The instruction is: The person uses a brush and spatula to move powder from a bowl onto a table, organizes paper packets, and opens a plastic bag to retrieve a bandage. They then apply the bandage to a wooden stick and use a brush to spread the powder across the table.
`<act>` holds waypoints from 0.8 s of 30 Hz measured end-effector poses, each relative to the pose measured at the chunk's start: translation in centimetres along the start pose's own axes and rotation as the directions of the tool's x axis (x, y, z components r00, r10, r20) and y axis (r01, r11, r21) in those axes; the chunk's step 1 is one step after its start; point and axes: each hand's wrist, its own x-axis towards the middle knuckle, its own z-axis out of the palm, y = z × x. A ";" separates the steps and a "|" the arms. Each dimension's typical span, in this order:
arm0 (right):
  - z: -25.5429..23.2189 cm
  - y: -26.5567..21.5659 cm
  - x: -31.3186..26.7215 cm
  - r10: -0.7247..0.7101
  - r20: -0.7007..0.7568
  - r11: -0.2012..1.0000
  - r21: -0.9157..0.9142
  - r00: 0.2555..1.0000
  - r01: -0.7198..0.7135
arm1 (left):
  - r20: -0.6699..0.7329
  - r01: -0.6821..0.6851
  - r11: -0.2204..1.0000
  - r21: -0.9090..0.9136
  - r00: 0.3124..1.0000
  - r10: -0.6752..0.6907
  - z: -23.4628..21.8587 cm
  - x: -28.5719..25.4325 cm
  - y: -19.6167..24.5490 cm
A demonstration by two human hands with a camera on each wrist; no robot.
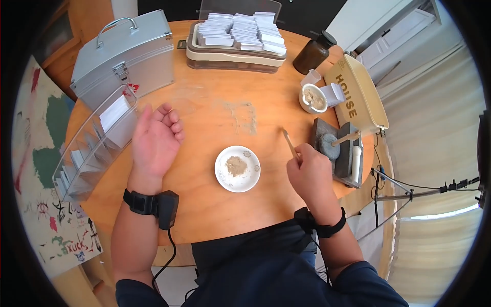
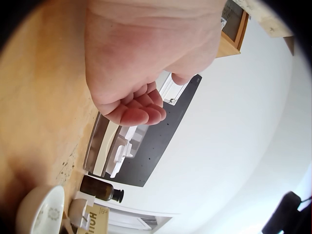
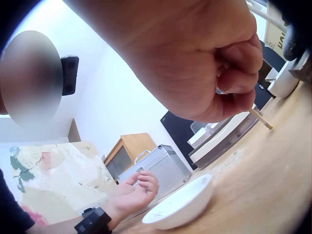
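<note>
A thin wooden stick (image 1: 290, 143) is gripped in my right hand (image 1: 312, 171), its tip pointing away over the tabletop. The right wrist view shows the fingers curled tightly round the stick (image 3: 261, 118). To the left of that hand sits a small white patterned plate (image 1: 221, 176), more bowl-like from the side, bearing a heap of beige powder (image 1: 236, 166). My left hand (image 1: 157, 140) is palm up with loosely curled fingers and nothing in it, beside a clear divided rack (image 1: 97, 153) of white paper packets.
At the back stand a silver case (image 1: 123, 61) and a box (image 1: 235, 59) of white packets. On the right are a brown bottle (image 1: 313, 53), a white mortar (image 1: 311, 108) with powder, a grey stone grinder (image 1: 329, 147) and a yellow bin (image 1: 358, 94). Powder traces (image 1: 248, 117) mark the table.
</note>
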 end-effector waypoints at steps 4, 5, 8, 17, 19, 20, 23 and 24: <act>0.8 -1.7 -1.0 -0.029 0.107 0.989 0.149 0.994 0.013 | 0.030 0.022 1.000 0.002 0.999 -0.022 -0.4 0.1 -0.3; 0.6 -1.9 -1.2 -0.049 0.073 0.987 0.157 0.996 0.037 | 0.032 0.029 1.000 0.007 0.999 -0.030 -0.4 0.2 -0.4; 0.1 -0.7 -1.2 -0.026 0.035 0.995 0.102 0.999 0.022 | 0.000 0.006 1.000 0.002 1.000 -0.006 -0.4 0.1 0.0; 0.8 -0.9 1.8 -0.040 0.018 0.999 -0.017 0.999 0.040 | 0.002 0.007 1.000 -0.005 1.000 -0.007 -0.6 0.2 0.0; 0.9 -1.1 1.6 -0.075 0.062 0.995 0.069 0.995 0.071 | 0.006 -0.001 1.000 -0.003 1.000 0.001 -0.7 0.2 0.1; 1.0 -1.2 1.6 -0.112 0.108 0.983 0.155 0.988 0.094 | 0.006 -0.008 1.000 -0.005 1.000 0.008 -0.7 0.3 0.1; 0.6 -0.9 2.4 -0.109 0.007 0.991 0.082 0.994 0.108 | 0.021 -0.003 1.000 -0.008 1.000 0.003 -0.8 0.2 0.0; 0.7 -0.7 3.0 -0.108 0.009 0.991 0.083 0.994 0.107 | 0.009 0.000 1.000 -0.010 1.000 0.000 -0.6 0.2 0.0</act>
